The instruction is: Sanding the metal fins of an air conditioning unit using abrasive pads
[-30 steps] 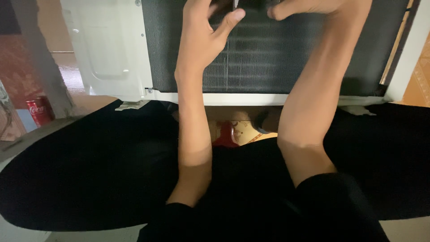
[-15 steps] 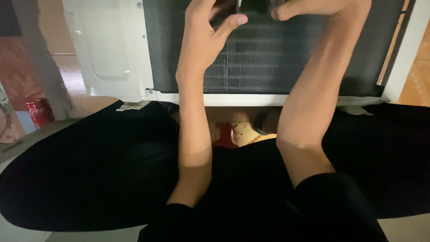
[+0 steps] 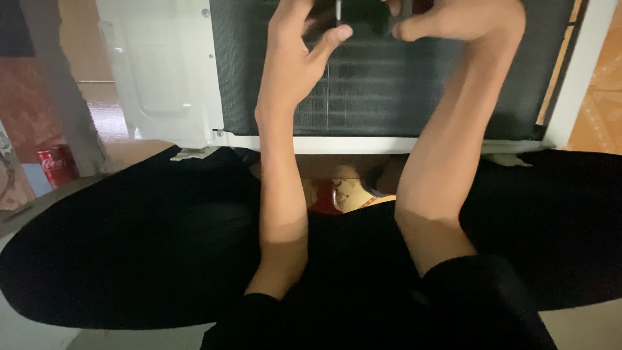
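Both my arms reach up to the dark finned grille [image 3: 376, 97] of a white air-conditioner unit [image 3: 162, 71]. My left hand [image 3: 295, 52] and my right hand [image 3: 463, 19] meet at the top edge of the view. Between them they pinch a small dark object [image 3: 363, 13] with a thin pale strip, held right against the fins. Most of that object is cut off by the frame's edge, so I cannot tell what it is. My black sleeves and black-clad legs [image 3: 129, 246] fill the lower half.
The unit's white base rail [image 3: 350, 144] runs just above my knees. A red can [image 3: 55, 165] stands at the far left beside a grey post [image 3: 65, 84]. A red and yellow thing [image 3: 337, 194] lies under the unit between my legs. Orange tiled floor [image 3: 602, 110] shows at the right.
Both hands stay at the same spot on the grille. The left thumb has shifted slightly against the small dark object.
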